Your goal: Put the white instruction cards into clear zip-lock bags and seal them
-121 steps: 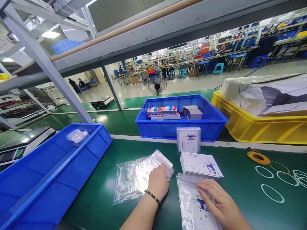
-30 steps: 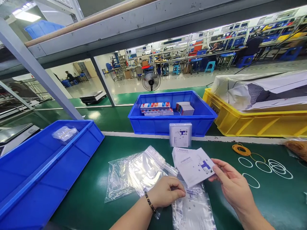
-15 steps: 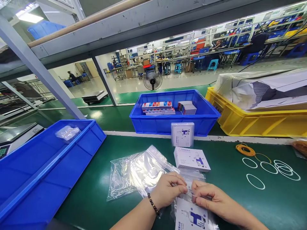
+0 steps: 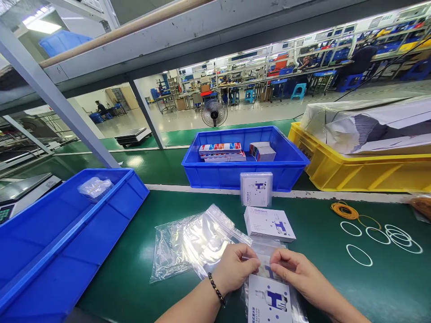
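At far left, a weighing scale (image 4: pixel 28 187) sits beside a long blue bin (image 4: pixel 111 233), where a plastic-wrapped pack (image 4: pixel 95 188) lies near the far end. To its right, loose clear bags (image 4: pixel 202 242) are fanned in a glossy, overlapping heap on the green table (image 4: pixel 323 242). The worker's left hand (image 4: pixel 237 267), a dark beaded bracelet (image 4: pixel 215 289) at the wrist, comes in over the heap's near edge, fingers pinched closed on one side of a clear bag (image 4: pixel 263 258). Behind, a second blue bin (image 4: pixel 225 175) holds red, blue and white printed boxes (image 4: pixel 220 152). A bagged booklet pack (image 4: pixel 256 189) stands upright in front of that bin, and just nearer the worker a stack of white booklets (image 4: pixel 269 223) lies flat. Closest to the camera, below both hands, a single booklet (image 4: pixel 269 300) with a blue device on its cover lies over the clear plastic; it appears to be at least partly in the bag, though glare blurs the edges. The right hand (image 4: pixel 296 273) faces the left just across a narrow gap, thumb and fingers closed on the bag's other side. At right, a yellow bin (image 4: pixel 370 175) carries wrapped material, with orange rubber bands (image 4: pixel 344 211) and white rings (image 4: pixel 358 255) scattered before it.
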Tool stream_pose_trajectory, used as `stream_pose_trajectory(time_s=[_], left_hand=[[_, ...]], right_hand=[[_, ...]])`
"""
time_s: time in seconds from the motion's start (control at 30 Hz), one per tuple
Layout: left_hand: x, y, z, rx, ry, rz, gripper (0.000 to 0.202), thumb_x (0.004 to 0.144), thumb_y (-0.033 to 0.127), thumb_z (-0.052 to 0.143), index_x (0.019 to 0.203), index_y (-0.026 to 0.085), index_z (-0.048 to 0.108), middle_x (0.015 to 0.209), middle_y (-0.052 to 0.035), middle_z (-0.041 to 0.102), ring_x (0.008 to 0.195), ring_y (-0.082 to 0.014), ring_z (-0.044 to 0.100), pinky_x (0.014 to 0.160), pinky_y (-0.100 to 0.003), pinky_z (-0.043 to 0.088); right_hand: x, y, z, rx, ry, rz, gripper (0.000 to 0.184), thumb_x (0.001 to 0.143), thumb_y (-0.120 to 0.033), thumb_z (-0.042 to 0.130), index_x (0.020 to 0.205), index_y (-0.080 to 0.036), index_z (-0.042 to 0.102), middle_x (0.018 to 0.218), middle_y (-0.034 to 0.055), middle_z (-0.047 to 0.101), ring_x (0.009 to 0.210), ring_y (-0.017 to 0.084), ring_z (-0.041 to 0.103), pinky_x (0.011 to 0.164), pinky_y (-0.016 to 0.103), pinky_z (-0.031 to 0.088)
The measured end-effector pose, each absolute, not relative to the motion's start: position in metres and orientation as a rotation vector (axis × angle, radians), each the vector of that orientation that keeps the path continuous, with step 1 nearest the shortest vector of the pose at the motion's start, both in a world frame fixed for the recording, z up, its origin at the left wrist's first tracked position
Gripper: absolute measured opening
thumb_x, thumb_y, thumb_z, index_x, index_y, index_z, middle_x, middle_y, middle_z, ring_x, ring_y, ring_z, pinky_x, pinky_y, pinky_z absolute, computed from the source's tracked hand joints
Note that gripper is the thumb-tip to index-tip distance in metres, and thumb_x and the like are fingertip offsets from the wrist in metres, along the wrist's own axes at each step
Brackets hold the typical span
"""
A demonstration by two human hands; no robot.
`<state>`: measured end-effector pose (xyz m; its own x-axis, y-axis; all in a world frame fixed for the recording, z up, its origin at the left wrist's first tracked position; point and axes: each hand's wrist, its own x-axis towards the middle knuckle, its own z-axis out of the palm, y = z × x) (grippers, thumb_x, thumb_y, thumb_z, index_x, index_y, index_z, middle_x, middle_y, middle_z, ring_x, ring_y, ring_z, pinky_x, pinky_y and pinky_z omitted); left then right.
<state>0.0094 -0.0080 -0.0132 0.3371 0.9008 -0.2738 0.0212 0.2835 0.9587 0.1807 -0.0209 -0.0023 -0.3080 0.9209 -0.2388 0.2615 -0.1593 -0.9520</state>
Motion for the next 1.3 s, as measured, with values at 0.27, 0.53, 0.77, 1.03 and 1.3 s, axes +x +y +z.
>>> stream_pose_trajectory(time_s=[0.27, 0.53, 0.77, 1.03, 1.3], left_hand=[[0.013, -0.011, -0.019, 1.155, 1.060, 0.733, 0.012, 0.058, 0.024, 0.060, 0.056, 0.013, 0.055, 0.051, 0.0022, 0.053, 0.049, -0.0086, 0.048, 0.053, -0.021, 0.038], [0.002, -0.006, -0.014, 1.538, 1.082, 0.740, 0.017, 0.069, 0.031, 0.057, 0.066, 0.014, 0.060, 0.066, -0.0020, 0.059, 0.063, -0.0128, 0.050, 0.058, -0.022, 0.038], [-0.020, 0.009, 0.004, 1.996, 1.778, 0.253, 0.024, 0.080, 0.034, 0.045, 0.079, 0.015, 0.058, 0.070, -0.0070, 0.062, 0.067, -0.0199, 0.056, 0.059, -0.027, 0.037], [-0.021, 0.010, -0.007, 2.052, 1.734, -0.083, 0.019, 0.075, 0.018, 0.051, 0.088, 0.008, 0.061, 0.082, -0.0174, 0.065, 0.080, -0.0293, 0.061, 0.063, -0.032, 0.040], [-0.026, 0.012, 0.004, 2.087, 1.610, 0.135, 0.017, 0.078, 0.020, 0.043, 0.078, 0.016, 0.060, 0.076, -0.0069, 0.065, 0.070, -0.0189, 0.058, 0.059, -0.025, 0.038]], right_hand=[[0.171, -0.026, -0.005, -1.358, -1.703, 1.227, 0.034, 0.073, -0.049, 0.051, 0.055, -0.020, 0.049, 0.057, -0.0017, 0.048, 0.055, 0.014, 0.045, 0.051, 0.024, 0.041], [0.177, -0.026, -0.005, -1.248, -1.923, 0.943, 0.031, 0.083, -0.039, 0.044, 0.061, -0.021, 0.056, 0.062, 0.0012, 0.054, 0.059, 0.016, 0.054, 0.054, 0.026, 0.046], [0.191, -0.019, -0.023, -1.276, -1.931, 0.234, 0.024, 0.085, -0.033, 0.043, 0.083, -0.023, 0.065, 0.073, 0.0051, 0.057, 0.070, 0.019, 0.057, 0.057, 0.029, 0.048], [0.184, -0.017, -0.030, -1.212, -2.053, -0.119, 0.020, 0.084, -0.027, 0.044, 0.081, -0.019, 0.062, 0.074, 0.0072, 0.060, 0.070, 0.020, 0.058, 0.058, 0.033, 0.047], [0.175, -0.024, -0.024, -1.135, -2.198, 0.298, 0.023, 0.086, -0.033, 0.043, 0.079, -0.021, 0.062, 0.067, 0.0045, 0.063, 0.062, 0.017, 0.059, 0.056, 0.028, 0.048]])
